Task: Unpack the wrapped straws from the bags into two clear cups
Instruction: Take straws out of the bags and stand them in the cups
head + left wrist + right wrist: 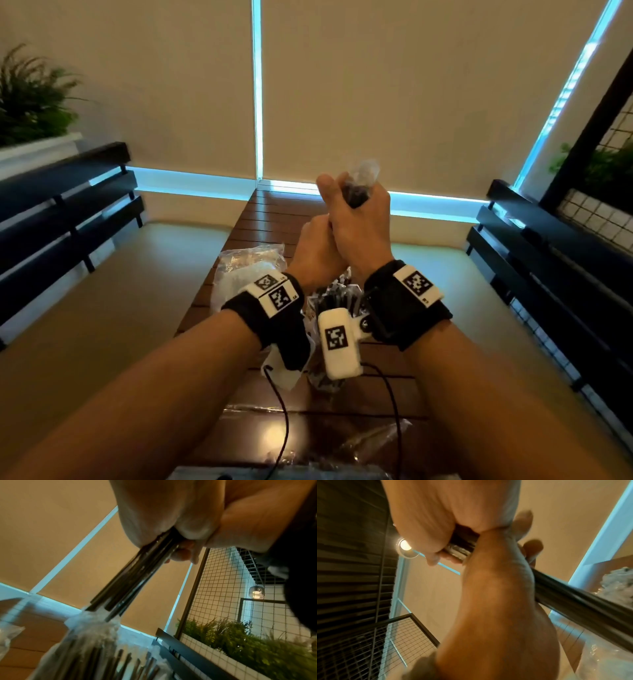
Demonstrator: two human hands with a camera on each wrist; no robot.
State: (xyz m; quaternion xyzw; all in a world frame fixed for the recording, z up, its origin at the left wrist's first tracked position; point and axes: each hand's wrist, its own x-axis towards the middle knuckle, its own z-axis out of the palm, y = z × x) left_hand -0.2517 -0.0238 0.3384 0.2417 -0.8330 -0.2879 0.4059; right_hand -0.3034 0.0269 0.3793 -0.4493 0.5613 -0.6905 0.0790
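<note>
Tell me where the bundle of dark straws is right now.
Head view, centre: the straw bundle is held upright above the wooden table, gripped by the right hand above the left hand.

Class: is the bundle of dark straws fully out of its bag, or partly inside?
Partly inside: the straws still end in the bag.

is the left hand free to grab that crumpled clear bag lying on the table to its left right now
Probably not yet. The left hand grips the bundle of wrapped straws together with the right hand, so it is occupied. The crumpled bag lies close beside it, nothing between.
</note>
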